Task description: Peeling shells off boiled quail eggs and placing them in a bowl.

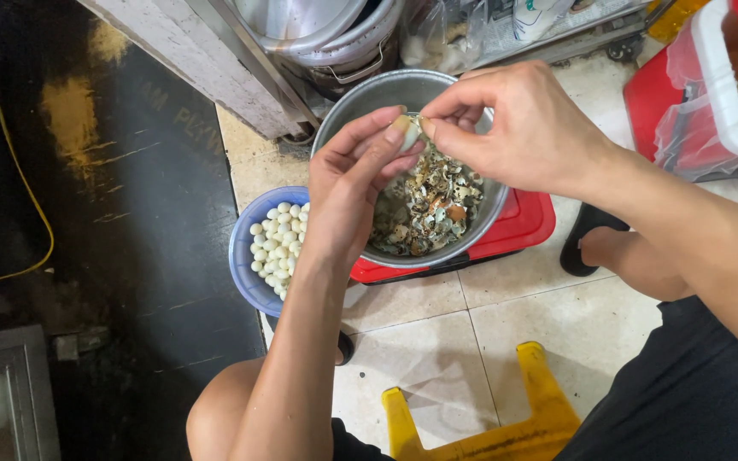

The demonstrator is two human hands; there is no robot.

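My left hand [348,183] and my right hand [518,124] meet over a metal bowl [367,98] and together pinch one small egg [409,134]. The left thumb and fingers hold the egg while the right fingertips pick at its top. The bowl holds a heap of speckled broken eggshells [429,205]. It rests on a red lid or tray [527,224]. To the left of my left wrist, a blue bowl [245,273] is full of several small white peeled eggs [277,243].
A yellow plastic stool [480,427] stands between my knees on the tiled floor. A dark mat [138,222] with a yellow cable [32,205] lies to the left. Stacked metal pots [335,34] sit behind the bowl. A red-and-white box with plastic bags [711,94] is at right. A dark sandal [587,230] is on my foot.
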